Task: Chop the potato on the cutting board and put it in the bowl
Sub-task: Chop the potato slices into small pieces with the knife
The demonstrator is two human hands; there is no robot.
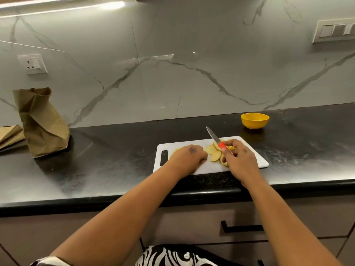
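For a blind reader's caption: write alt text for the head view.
A person's right hand grips a red-handled kitchen knife, blade raised, over pale yellow potato slices on a white plastic cutting board, while the left hand curls over more potato. A small yellow bowl stands behind the board on the black stone counter; a crumpled brown paper bag stands far left.

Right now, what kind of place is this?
Most likely a home kitchen: a dark stone countertop against a marble-look backsplash, potato slices on a white cutting board, and cabinet drawers below.
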